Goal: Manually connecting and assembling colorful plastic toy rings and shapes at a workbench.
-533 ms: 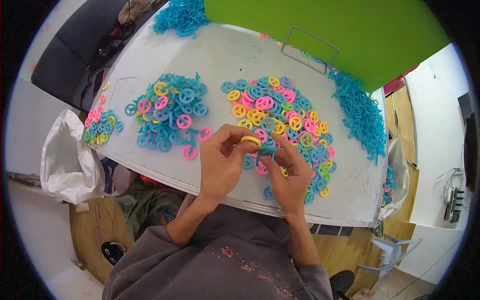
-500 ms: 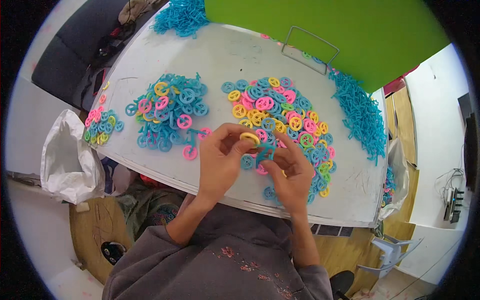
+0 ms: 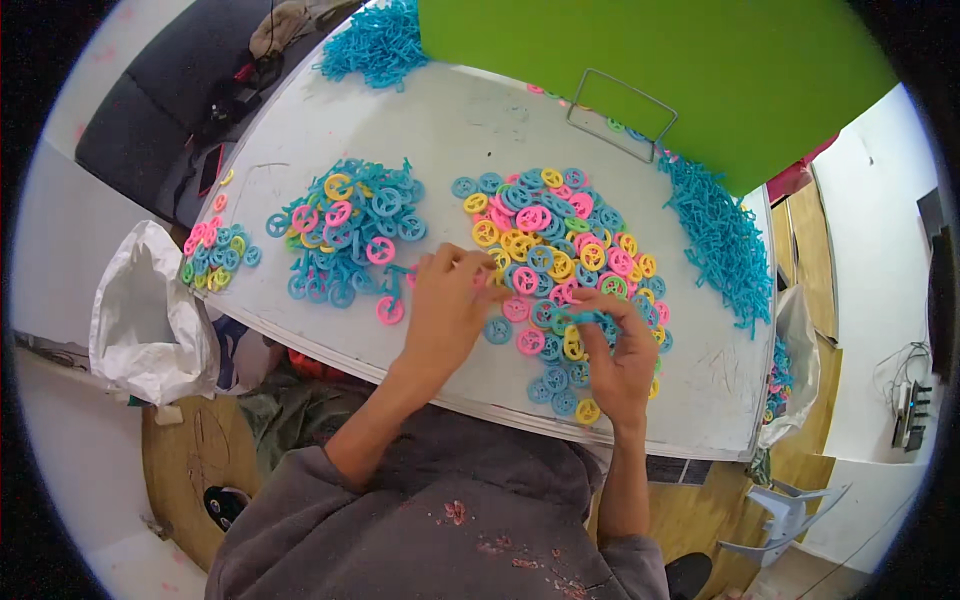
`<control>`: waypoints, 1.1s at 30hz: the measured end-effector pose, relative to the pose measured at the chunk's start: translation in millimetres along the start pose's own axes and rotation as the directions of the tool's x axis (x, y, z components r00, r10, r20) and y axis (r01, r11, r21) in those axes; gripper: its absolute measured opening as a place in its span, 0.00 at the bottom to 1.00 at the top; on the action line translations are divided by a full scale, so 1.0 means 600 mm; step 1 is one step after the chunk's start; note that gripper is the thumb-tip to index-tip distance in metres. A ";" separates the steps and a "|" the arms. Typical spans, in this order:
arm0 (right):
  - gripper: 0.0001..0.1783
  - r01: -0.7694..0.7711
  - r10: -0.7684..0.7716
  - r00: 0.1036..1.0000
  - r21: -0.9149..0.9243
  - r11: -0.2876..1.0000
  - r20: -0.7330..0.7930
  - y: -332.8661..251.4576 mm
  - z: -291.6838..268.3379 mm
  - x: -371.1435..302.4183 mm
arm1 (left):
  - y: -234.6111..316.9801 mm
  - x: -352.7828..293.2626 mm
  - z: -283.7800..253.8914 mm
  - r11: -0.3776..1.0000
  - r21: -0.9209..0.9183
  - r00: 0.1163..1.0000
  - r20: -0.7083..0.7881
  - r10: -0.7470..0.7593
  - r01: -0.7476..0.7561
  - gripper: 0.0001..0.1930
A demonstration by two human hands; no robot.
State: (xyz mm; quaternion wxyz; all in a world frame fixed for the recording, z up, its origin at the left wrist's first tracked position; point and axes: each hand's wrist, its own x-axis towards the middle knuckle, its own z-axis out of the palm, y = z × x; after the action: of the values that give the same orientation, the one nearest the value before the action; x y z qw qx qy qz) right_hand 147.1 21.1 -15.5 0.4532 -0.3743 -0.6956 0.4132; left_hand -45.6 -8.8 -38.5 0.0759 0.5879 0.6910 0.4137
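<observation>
My left hand [image 3: 447,308] hovers at the left edge of a pile of small plastic wheels [image 3: 541,259] in blue, pink, yellow and green. Its thumb and fingers are apart, slightly blurred, close to a yellow wheel [image 3: 498,262]; I see nothing held in them. My right hand [image 3: 622,358] pinches a small teal plastic frame piece [image 3: 583,317] over the lower part of the same pile. The fingers partly cover that piece, so whether a wheel is fitted on it is unclear.
Left of the wheels lies a heap of teal frames with wheels [image 3: 350,225]. Teal pieces are heaped at the far left [image 3: 375,45] and right [image 3: 715,235]. A green panel [image 3: 650,70] with a metal wire handle [image 3: 622,112] stands behind. A white sack [image 3: 150,310] hangs left.
My hands have moved apart. The left no longer shows the yellow wheel it held and has opened; the right has shifted right and slightly down with the teal piece.
</observation>
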 end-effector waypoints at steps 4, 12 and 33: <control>0.11 0.052 -0.053 0.999 -0.041 0.998 -0.010 0.010 0.003 -0.003 | 0.001 0.002 0.014 0.998 0.059 0.998 0.055 0.019 -0.023 0.09; 0.14 0.109 -0.110 0.994 -0.214 0.971 0.010 0.007 0.006 0.002 | 0.033 -0.010 -0.024 0.589 -0.707 0.920 0.313 -0.237 0.392 0.05; 0.09 -0.201 0.210 0.968 0.074 0.977 -0.141 0.001 0.024 -0.011 | 0.073 -0.025 -0.001 0.528 -0.814 0.968 0.166 -0.187 0.242 0.07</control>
State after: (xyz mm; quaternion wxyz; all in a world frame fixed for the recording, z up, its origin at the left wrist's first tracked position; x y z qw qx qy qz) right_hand 135.4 12.1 -21.5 0.4691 -0.4603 -0.6052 0.4493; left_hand -8.6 -23.7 -14.5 0.4133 0.4050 0.4792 0.6599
